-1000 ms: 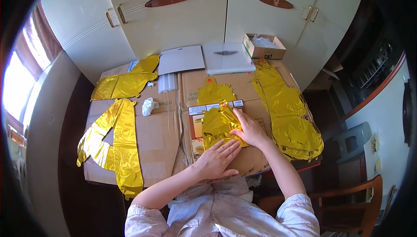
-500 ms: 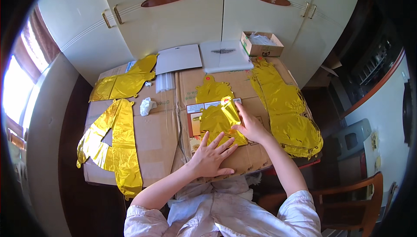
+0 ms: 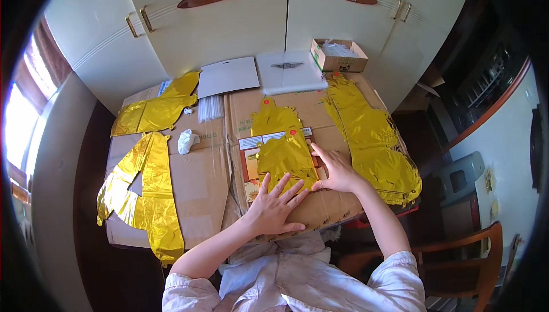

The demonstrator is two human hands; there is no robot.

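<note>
A flat gold foil balloon (image 3: 284, 157) lies in front of me over a printed sheet (image 3: 249, 170) with a red border. My left hand (image 3: 275, 206) rests flat, fingers spread, with its fingertips on the foil's near end. At the foil's right edge is my right hand (image 3: 338, 173), thumb and fingers apart, its thumb near the lower right corner. The foil bears a red dot at its upper right. Just beyond it, partly covered, lies a second gold foil piece (image 3: 274, 118) with a red dot on its top tab.
Flattened cardboard (image 3: 197, 197) covers the table. Gold foil balloons lie left (image 3: 155, 192), far left (image 3: 151, 112) and right (image 3: 372, 140). A crumpled tissue (image 3: 186, 141), clear straws (image 3: 210, 109), a white card (image 3: 229, 77), a clear plastic bag (image 3: 289, 83) and a box (image 3: 343, 63) lie farther back.
The foil's right side, earlier curled up in my right hand, now lies flat. My right hand has opened beside its edge. The left hand stays on the near end.
</note>
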